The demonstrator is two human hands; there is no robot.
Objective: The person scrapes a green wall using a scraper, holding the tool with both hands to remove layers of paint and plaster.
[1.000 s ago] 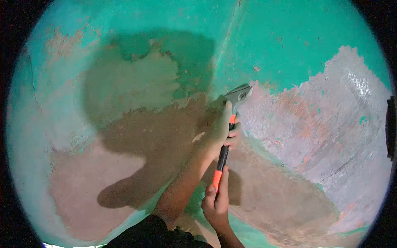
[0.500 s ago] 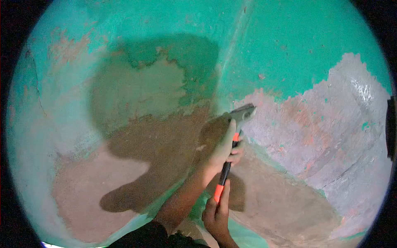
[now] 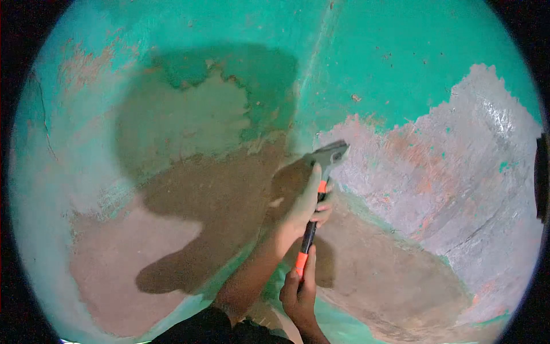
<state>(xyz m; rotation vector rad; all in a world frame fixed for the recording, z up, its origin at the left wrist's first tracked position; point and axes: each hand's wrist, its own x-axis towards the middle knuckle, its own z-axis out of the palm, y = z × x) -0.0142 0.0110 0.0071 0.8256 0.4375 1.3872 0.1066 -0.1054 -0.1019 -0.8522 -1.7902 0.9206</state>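
Note:
A long-handled scraper with a wide grey head and a black and orange handle slants up against the wall. Its head lies at the lower edge of green paint, by a bare patch. My left hand is wrapped round the upper handle, thumb stretched up toward the head and fingers curled on the right side. Lower down, my right hand grips the orange butt end.
Green paint covers the upper wall, with ragged pale grey patches at right. A brownish bare area spreads lower right, a pinkish one lower left. My shadow falls left of the scraper. A thin crack runs down the far left.
The view has shifted slightly, so the wall sits a little further left and higher. The scraper and both hands keep nearly the same place on the wall, with the grip unchanged.

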